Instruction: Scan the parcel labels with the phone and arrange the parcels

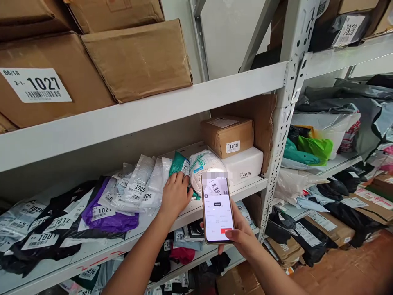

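My right hand (239, 233) is wrapped round a smartphone (217, 213), its thumb on the lower right of the screen near a red button. A barcode shows in the phone's camera picture. My left hand (175, 194) has its fingers curled over a green parcel bag (178, 162) on the middle shelf, covering most of it. Touching that bag on the right is a white round plastic-wrapped parcel (204, 164), partly behind the phone. On the left lie clear plastic packets (139, 180) labelled 2005 and 006, and a purple bag (123, 221).
Cardboard boxes (138, 61) fill the shelf above, over a white shelf beam (153, 110). A box labelled 4039 (239, 135) sits on a white foam parcel (245, 166). Black bags (39, 246) lie at left. A perforated upright post (276, 155) divides this rack from another.
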### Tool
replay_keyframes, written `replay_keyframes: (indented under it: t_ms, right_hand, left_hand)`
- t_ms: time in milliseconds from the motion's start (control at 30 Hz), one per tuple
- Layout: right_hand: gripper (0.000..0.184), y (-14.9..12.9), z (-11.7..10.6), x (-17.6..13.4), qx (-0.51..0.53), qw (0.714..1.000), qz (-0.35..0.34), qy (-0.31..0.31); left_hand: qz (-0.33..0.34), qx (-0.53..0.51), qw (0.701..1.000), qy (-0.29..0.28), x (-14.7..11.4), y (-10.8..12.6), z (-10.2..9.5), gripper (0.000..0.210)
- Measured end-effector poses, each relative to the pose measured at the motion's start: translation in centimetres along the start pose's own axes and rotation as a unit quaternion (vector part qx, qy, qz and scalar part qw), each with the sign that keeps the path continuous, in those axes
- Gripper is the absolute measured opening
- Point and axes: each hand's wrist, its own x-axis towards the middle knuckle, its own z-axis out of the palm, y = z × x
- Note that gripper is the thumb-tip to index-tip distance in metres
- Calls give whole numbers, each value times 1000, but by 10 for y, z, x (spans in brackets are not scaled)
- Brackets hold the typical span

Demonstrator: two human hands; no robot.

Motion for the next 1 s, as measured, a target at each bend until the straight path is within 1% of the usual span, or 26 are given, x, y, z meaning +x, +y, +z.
replay_keyframes:
  t_ms: [100, 200, 300, 400, 467, 533, 567, 600, 667, 833, 933, 1000]
  right_hand:
    - [112, 3, 1, 1, 3, 1000, 6, 6]
    - [113, 6, 1, 1, 10, 1000, 4, 10]
    - [111, 8, 1, 1, 19, 1000, 3, 17]
    - [111, 9, 3, 2, 26, 999, 11, 16]
    - [110, 9, 6, 3, 25, 999, 17, 12]
    - [109, 9, 8, 3, 22, 999, 21, 8]
    - [109, 9, 9, 3, 22, 999, 22, 6]
    - [109, 9, 8, 2, 23, 999, 23, 3]
    - [111, 8, 6, 0, 25, 999, 22, 1]
    - [112, 6, -4, -4, 20, 1000, 20, 3]
    - [111, 5, -4, -1, 21, 1000, 18, -2]
    - [109, 6, 1, 4, 26, 999, 25, -11]
  left_hand:
    - [-16, 27, 999, 1, -6, 1, 4, 30]
    - [-30, 27, 999, -13, -4, -3, 4, 34]
    - [-58, 4, 998, -22, 10, -12, 0, 32]
    - [-128, -18, 992, -11, 32, -22, -8, 32]
    - [-166, -38, 985, -41, 46, -27, -12, 37]
    - [-174, -72, 979, -84, 54, -30, -13, 36]
    - [-169, -88, 977, -91, 55, -30, -11, 36]
    - [-165, -101, 977, -86, 53, -30, -9, 37]
    - [-164, -110, 979, -56, 43, -29, -3, 40]
    - [-199, -61, 977, 34, 11, -21, 13, 43]
    - [-214, -30, 974, 71, 3, -17, 19, 41]
    - [-224, -18, 971, 75, 3, -16, 20, 41]
